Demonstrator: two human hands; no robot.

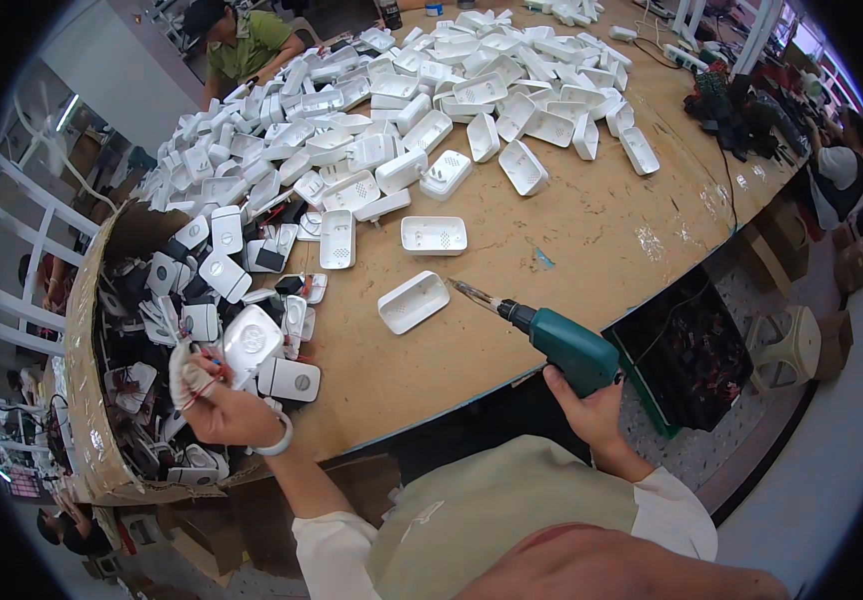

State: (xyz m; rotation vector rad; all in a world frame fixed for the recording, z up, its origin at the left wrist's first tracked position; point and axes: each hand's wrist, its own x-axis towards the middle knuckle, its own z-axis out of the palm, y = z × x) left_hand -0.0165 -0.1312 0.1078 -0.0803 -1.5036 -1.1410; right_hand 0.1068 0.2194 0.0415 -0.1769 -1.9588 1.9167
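My left hand [210,402], with white coverings on its fingers, is closed over the box of parts at the left. Its fingers pinch a white plastic cover [252,342] with rounded corners and a ring-shaped mark; thin coloured wires show beside the fingertips. My right hand [590,408] is wrapped round the handle of a green pistol-shaped power tool [572,350]. The tool's long narrow metal tip points left, close to an open white plastic shell [414,303] on the table. Just beyond lies another white shell [434,235].
A cardboard box [84,400] full of white and black parts stands at the left. White shells [472,90] lie heaped across the brown table [592,230]. Black cables [742,112] lie far right. Below the table edge sits a black tray [687,350]; a person [252,45] sits opposite.
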